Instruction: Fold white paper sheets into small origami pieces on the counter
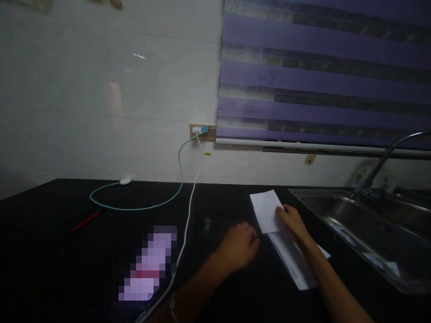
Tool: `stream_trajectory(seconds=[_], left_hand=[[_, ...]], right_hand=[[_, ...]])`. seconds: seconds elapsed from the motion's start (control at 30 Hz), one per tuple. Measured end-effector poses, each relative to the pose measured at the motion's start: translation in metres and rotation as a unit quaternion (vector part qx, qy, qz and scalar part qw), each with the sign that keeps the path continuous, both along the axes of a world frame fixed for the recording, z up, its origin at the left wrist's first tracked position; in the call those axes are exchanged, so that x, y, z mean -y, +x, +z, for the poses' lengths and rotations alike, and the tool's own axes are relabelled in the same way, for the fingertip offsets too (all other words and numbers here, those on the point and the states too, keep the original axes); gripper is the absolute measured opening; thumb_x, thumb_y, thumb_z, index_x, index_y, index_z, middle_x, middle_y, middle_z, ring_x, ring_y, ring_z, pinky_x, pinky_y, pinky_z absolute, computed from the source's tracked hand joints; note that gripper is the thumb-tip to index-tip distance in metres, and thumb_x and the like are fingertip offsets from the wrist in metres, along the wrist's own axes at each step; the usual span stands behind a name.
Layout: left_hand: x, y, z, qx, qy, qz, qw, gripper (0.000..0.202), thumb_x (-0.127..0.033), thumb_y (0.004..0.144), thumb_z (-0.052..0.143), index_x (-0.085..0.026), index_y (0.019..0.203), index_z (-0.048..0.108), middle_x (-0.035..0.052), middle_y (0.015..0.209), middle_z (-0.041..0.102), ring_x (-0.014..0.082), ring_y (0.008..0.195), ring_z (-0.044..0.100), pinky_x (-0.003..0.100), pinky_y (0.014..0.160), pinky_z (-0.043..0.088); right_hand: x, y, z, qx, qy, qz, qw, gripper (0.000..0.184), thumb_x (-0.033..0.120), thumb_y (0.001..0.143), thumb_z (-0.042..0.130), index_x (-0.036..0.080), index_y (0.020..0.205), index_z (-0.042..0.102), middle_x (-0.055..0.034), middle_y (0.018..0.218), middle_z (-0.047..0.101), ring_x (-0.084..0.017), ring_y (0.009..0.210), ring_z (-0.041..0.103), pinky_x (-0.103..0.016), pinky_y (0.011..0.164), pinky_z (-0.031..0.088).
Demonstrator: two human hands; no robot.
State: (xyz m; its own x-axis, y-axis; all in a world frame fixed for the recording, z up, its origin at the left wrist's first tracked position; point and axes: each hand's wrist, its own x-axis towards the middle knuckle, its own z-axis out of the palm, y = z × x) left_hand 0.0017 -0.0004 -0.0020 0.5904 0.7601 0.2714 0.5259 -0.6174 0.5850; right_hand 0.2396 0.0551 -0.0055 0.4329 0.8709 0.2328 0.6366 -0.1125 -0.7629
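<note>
My right hand (292, 220) grips a white sheet of paper (266, 208) by its right edge, thumb on top. Beneath it and nearer to me lies a stack of white paper (291, 262) on the black countertop (215, 202), partly covered by my right forearm. Just left of the paper, my left hand (239, 246) hovers over or rests on the counter with its fingers curled in. Whether anything is inside those fingers is hidden. A bracelet circles my left wrist.
A glowing, pixelated phone-like screen (148, 264) lies at the left. A white cable (188, 211) and a teal cable (134, 209) run from the wall socket (204, 132); a white puck (125, 181) ends the teal one. At right sits a steel sink (357, 242) with a faucet (380, 161).
</note>
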Motion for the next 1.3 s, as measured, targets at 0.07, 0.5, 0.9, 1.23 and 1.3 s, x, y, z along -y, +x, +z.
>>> stream_trajectory(seconds=[0.07, 0.5, 0.9, 1.23, 1.3], left_hand=[[-0.003, 0.000, 0.001, 0.077, -0.065, 0.044, 0.994, 0.031, -0.041, 0.089, 0.046, -0.018, 0.109, 0.053, 0.0078, 0.108, 0.055, 0.0202, 0.094, 0.054, 0.032, 0.082, 0.041], [-0.045, -0.022, -0.008, 0.343, -0.278, 0.014, 0.897, 0.044, -0.038, 0.085, 0.054, -0.013, 0.120, 0.049, 0.0065, 0.084, 0.064, 0.0188, 0.074, 0.059, 0.028, 0.064, 0.044], [-0.047, -0.018, 0.007, 0.441, -0.524, -0.023, 0.729, 0.088, -0.080, 0.077, 0.015, -0.014, 0.121, 0.052, 0.0153, 0.106, 0.063, 0.0276, 0.092, 0.062, 0.037, 0.070, 0.048], [-0.038, -0.029, -0.003, 0.308, -0.465, -0.156, 0.815, 0.047, -0.052, 0.076, 0.064, -0.009, 0.094, 0.067, 0.0055, 0.081, 0.059, 0.0130, 0.070, 0.053, 0.024, 0.066, 0.039], [-0.040, -0.028, -0.004, 0.288, -0.438, -0.144, 0.840, 0.048, -0.053, 0.075, 0.065, -0.008, 0.094, 0.067, 0.0059, 0.080, 0.059, 0.0124, 0.067, 0.052, 0.023, 0.063, 0.037]], right_hand=[[0.002, -0.015, 0.004, -0.144, 0.056, 0.052, 0.987, 0.027, 0.041, 0.078, 0.050, 0.016, 0.077, 0.060, -0.0036, 0.065, 0.063, -0.018, 0.058, 0.058, -0.025, 0.051, 0.040], [0.028, -0.076, 0.017, -0.349, -0.020, 0.310, 0.884, 0.036, 0.043, 0.076, 0.065, 0.017, 0.102, 0.063, -0.0062, 0.084, 0.070, -0.018, 0.066, 0.063, -0.027, 0.058, 0.046], [0.018, -0.068, 0.005, -0.367, 0.041, 0.290, 0.883, 0.033, 0.030, 0.066, 0.073, 0.016, 0.096, 0.070, -0.0059, 0.082, 0.070, -0.021, 0.070, 0.063, -0.033, 0.067, 0.047], [0.020, -0.071, 0.014, -0.252, 0.094, 0.362, 0.892, 0.030, 0.032, 0.064, 0.072, 0.021, 0.092, 0.072, -0.0072, 0.092, 0.067, -0.023, 0.085, 0.060, -0.032, 0.071, 0.046], [0.018, -0.071, 0.014, -0.306, 0.076, 0.332, 0.889, 0.040, 0.033, 0.066, 0.069, 0.022, 0.104, 0.067, -0.0069, 0.094, 0.067, -0.021, 0.079, 0.061, -0.029, 0.065, 0.046]])
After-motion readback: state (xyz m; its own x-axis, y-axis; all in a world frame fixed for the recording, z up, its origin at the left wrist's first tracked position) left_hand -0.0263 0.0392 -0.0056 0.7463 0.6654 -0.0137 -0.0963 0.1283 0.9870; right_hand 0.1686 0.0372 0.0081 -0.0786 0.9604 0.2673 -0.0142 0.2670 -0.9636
